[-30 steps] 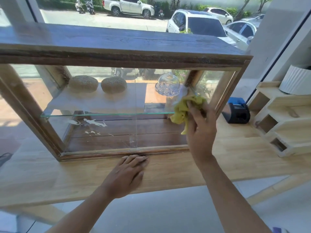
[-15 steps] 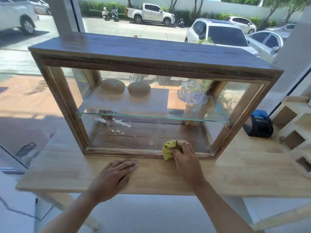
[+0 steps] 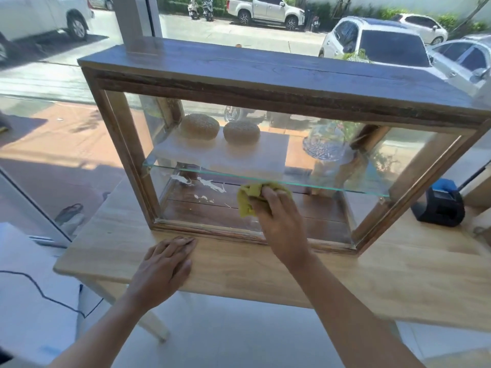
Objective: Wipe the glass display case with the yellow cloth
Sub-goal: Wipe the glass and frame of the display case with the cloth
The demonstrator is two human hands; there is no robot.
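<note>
Head view: right hand (image 3: 279,219) bunches yellow cloth (image 3: 248,199) on glass display case (image 3: 265,83) (left hand (image 3: 164,264) spread flat on table (image 3: 372,274))

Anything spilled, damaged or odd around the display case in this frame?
Yes: white splatter marks show in the display case's lower left, just left of the yellow cloth in the right hand. Whether they sit on the glass or the wooden floor is unclear. Nothing looks broken or askew.

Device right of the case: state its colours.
Black body with a blue top, head view.
</note>
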